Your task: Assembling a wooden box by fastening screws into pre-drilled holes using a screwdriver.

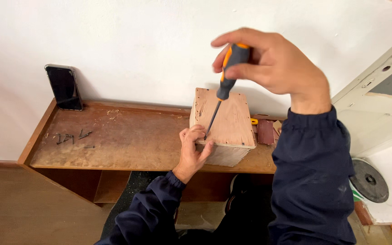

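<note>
Wooden box on shelf; screws left, phone probably leaning behind.

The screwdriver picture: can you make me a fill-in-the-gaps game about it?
1. The right hand holds a screwdriver with an orange and ____ handle.
2. The screwdriver's tip meets the top of a wooden ____, right by the left hand.
3. A dark phone stands leaning against the white ____.
4. Loose screws lie on the bench, to the ____ of the left hand.

Missing words: grey; box; wall; left
</note>
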